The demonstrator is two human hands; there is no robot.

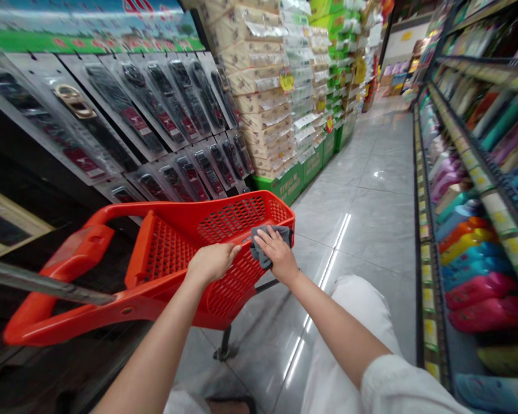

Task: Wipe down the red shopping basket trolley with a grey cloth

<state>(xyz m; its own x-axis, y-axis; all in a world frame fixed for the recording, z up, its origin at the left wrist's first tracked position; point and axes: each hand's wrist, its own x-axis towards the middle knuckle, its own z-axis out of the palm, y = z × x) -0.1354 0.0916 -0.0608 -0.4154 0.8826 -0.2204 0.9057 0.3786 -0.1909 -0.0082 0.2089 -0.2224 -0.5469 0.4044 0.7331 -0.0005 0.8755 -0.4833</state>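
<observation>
A red plastic shopping cart (168, 313) stands in front of me, its handle at the left. Its basket has perforated walls, and no goods show inside. My left hand (213, 263) is closed over the near rim of the basket, fingers curled over the edge and partly hidden. Farther right, my right hand (277, 250) presses a dark grey cloth (259, 256) against the outside of the cart near its front corner. The fingers of that hand lie spread over the cloth.
Packaged belts (138, 103) hang on a display at the left. Beyond them are stacked tissue packs (263, 86) on green boxes (289, 183). Shelves with colourful bottles (479, 259) line the right side. A grey tiled floor (375, 190) runs down the aisle.
</observation>
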